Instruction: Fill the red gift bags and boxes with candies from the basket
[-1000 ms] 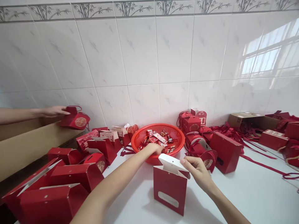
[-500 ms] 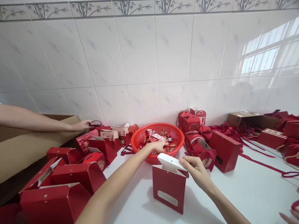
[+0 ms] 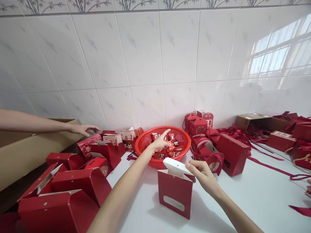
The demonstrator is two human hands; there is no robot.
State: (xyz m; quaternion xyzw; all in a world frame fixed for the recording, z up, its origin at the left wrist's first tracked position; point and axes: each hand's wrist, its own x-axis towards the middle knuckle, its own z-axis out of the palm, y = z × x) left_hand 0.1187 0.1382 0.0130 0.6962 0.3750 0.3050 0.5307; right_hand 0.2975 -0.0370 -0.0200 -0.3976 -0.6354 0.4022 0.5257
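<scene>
My left hand [image 3: 160,142] reaches over a red plastic basket [image 3: 143,152], its index finger and thumb spread apart. Wrapped candies [image 3: 171,149] lie in the basket under and around the fingers; the other fingertips are partly hidden. My right hand [image 3: 202,173] pinches the raised white flap of a red gift box [image 3: 173,191] between thumb and fingers. The box stands upright on the white table, its top open and an oval window low on the side facing me.
Several red gift boxes [image 3: 73,184] crowd the left, beside a big cardboard box [image 3: 21,158]. Another person's hand [image 3: 85,129] hovers above it. More red boxes [image 3: 232,155], ribbons [image 3: 264,163] and a small carton [image 3: 252,119] lie right. The tiled wall [image 3: 145,55] rises behind.
My left hand has lifted and its fingers have spread, uncovering more candies. My right hand keeps its hold on the box. The other person's hand at left has let go of a ribbon loop.
</scene>
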